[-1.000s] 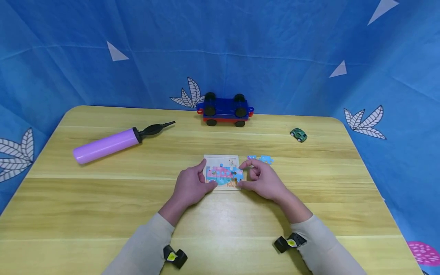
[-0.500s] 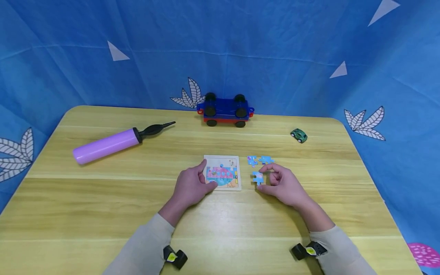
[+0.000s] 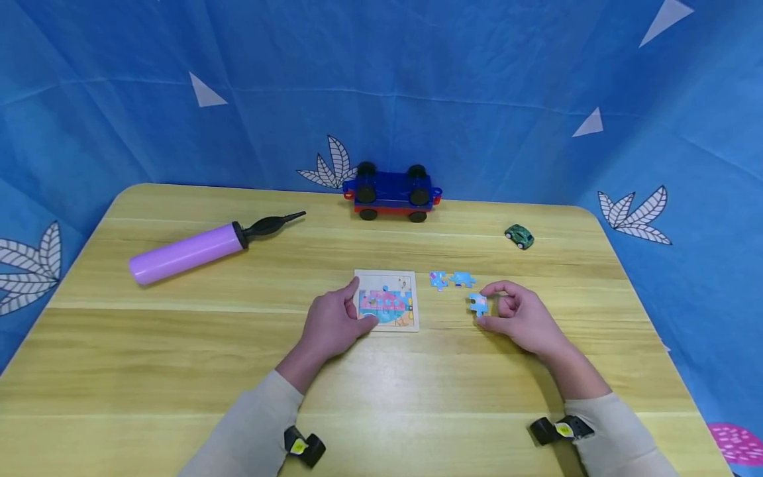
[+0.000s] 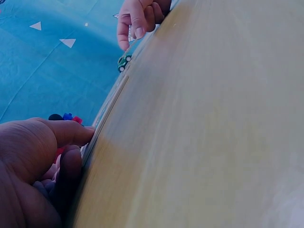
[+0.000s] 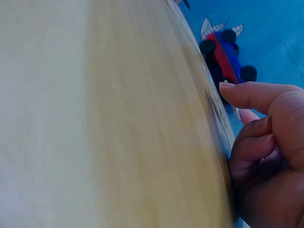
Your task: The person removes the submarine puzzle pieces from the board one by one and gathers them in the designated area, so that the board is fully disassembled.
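A square jigsaw puzzle board (image 3: 384,275) with a pale frame and a partly filled pink and blue picture lies mid-table in the head view. My left hand (image 3: 335,324) grips it at the left side, thumb over the lower edge and a finger at the upper left. Off to the right, my right hand (image 3: 524,318) pinches a light blue puzzle piece (image 3: 479,304) between thumb and index finger. That piece is apart from the board. Two loose blue pieces, a left one (image 3: 438,279) and a right one (image 3: 462,279), lie between the board and my right hand.
Behind the board stands a blue and red toy vehicle (image 3: 393,192) with black wheels. A purple hand pump (image 3: 186,253) lies at the left. A small green toy car (image 3: 520,236) is at the back right. Blue cloth (image 3: 477,79) hangs behind the table.
My right hand has moved right, carrying the puzzle piece from over the board's right edge to the table on the right. My left hand has stayed on the board.
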Demonstrator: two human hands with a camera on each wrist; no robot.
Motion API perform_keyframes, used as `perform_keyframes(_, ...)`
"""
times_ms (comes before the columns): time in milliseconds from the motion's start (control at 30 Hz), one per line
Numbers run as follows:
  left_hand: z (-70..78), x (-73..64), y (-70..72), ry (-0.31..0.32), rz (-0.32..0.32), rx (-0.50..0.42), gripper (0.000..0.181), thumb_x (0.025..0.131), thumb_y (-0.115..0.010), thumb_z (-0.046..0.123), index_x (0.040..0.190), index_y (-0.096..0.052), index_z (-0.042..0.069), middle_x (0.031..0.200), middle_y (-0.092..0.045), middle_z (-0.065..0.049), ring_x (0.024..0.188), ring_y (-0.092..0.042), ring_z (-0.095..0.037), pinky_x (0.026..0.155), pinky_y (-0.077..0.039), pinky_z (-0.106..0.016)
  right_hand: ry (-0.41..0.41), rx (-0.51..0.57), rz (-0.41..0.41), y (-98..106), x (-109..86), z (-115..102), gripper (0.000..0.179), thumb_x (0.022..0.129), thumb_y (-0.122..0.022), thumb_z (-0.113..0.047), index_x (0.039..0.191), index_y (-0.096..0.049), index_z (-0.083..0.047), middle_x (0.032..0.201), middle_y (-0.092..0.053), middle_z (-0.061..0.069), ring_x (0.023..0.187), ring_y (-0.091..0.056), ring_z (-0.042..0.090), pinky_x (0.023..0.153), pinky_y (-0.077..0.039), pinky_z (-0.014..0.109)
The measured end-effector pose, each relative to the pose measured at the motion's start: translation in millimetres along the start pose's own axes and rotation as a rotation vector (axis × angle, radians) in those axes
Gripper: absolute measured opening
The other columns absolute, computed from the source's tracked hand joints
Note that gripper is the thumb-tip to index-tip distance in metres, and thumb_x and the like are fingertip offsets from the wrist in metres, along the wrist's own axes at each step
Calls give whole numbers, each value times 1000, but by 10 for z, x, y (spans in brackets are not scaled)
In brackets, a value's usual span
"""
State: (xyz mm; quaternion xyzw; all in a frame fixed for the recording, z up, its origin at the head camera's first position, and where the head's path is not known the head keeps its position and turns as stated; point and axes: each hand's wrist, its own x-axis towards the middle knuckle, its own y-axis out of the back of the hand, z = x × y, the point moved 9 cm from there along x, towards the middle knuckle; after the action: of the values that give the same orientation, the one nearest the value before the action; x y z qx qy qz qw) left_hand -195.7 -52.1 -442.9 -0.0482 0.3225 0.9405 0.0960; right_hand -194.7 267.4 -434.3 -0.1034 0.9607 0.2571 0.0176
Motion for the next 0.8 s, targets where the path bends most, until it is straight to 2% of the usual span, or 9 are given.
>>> perform_keyframes(167, 6, -3, 8, -5, 1, -11, 83, 81, -85, 26, 149, -44, 2, 64, -52, 0, 53, -43, -15, 54, -36, -32, -14, -43, 20, 144, 52, 86, 40, 82, -83, -10, 115, -61, -4, 64, -27, -1, 53, -27, 14, 61, -35, 30)
perform_keyframes(400, 22, -9, 18, -17, 5, -15, 83, 81, -84, 25, 149, -44, 1, 63, -51, 1, 53, -43, -14, 54, -36, -32, -30, -43, 25, 246, 131, 119, 43, 82, -83, -10, 117, -60, -1, 64, -29, -1, 52, -27, 13, 56, -33, 32)
perform_keyframes(633, 32, -13, 25, -26, 7, -3, 83, 80, -85, 26, 148, -45, 0, 63, -51, 1, 52, -43, -14, 54, -36, -32, -51, -68, 16, 306, 241, 125, 45, 83, -82, -9, 121, -59, 0, 65, -30, 0, 53, -29, 14, 67, -38, 29)
perform_keyframes(800, 34, -12, 29, -28, 10, 0, 83, 80, -85, 26, 148, -45, 0, 63, -51, 1, 52, -43, -14, 54, -36, -32, -65, -68, -10, 304, 325, 109, 46, 82, -82, -7, 122, -60, 1, 65, -32, 1, 53, -31, 14, 66, -38, 30)
